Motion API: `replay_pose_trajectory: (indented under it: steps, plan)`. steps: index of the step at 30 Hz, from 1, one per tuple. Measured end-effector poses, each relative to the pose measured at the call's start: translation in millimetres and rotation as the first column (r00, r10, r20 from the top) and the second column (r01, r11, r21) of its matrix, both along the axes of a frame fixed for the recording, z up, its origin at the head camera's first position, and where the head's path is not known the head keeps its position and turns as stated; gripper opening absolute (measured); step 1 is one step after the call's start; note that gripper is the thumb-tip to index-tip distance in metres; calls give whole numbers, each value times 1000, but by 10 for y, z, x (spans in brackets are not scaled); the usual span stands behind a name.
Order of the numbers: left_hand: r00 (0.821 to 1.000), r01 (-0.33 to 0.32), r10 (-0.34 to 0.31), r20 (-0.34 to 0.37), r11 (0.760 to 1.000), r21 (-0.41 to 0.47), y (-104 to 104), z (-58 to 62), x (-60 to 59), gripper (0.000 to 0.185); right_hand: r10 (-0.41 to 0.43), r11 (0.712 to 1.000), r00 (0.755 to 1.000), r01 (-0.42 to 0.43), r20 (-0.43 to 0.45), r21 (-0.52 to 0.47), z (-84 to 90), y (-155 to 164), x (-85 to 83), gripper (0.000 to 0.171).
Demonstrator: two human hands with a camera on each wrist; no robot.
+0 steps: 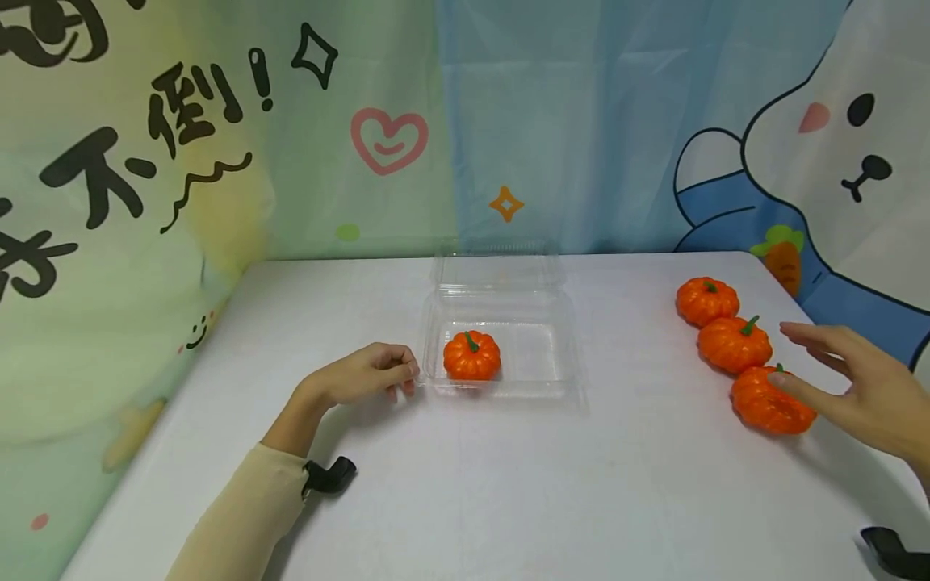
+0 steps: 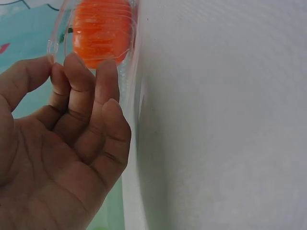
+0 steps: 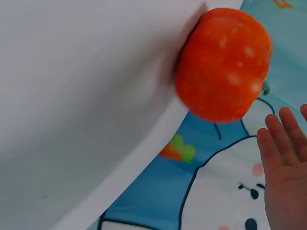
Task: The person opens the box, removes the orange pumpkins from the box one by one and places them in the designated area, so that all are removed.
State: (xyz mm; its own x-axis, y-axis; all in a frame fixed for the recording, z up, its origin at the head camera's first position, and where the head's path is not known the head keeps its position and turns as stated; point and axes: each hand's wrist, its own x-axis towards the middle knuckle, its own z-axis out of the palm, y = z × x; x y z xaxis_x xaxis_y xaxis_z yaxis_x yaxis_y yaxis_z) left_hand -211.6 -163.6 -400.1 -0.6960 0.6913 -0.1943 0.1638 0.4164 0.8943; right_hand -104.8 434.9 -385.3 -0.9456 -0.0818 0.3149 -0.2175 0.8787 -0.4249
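A clear plastic clamshell box (image 1: 538, 355) stands with its lid raised at the back. Inside its left half sits a small orange pumpkin (image 1: 471, 356) with a green stem. My left hand (image 1: 374, 375) pinches the box's left front edge between thumb and fingertips; in the left wrist view the thumb meets the clear rim. Toward the right, three more pumpkins stand in a row: a far one (image 1: 707, 301), a middle one (image 1: 735, 344) and a near one (image 1: 772, 402). Over the near pumpkin my right hand (image 1: 865, 387) hovers with fingers extended, its thumb overlapping the pumpkin; contact is unclear.
The white table (image 1: 479, 500) carries the box and pumpkins. Behind and along its sides hangs a printed curtain (image 1: 567, 129) with cartoon drawings and lettering. Black wrist straps show at the left wrist and near the lower right corner.
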Motion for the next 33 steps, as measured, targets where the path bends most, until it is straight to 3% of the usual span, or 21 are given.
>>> replay_pose_trajectory:
  steps: [5, 15, 29, 33]
  plan:
    - [1000, 0, 0, 0, 1000, 6, 2, -9, 7, 20, 21, 1000, 999, -21, -27, 0, 65, -138, -61, 68]
    - [1000, -16, 16, -8, 1000, -24, 0, 15, 5, 24, 109, 992, 972, -118, -207, -32, 159, -384, -256, 63]
    - [1000, -6, 6, -7, 1000, -4, -1, -2, 11, 23, 122, 980, 992, -125, -28, -157, 194, -736, -423, 55]
    - [1000, -3, 3, -18, 1000, -4, -4, 7, 13, 23, 155, 977, 987, -160, -46, -140, 176, -823, -486, 55]
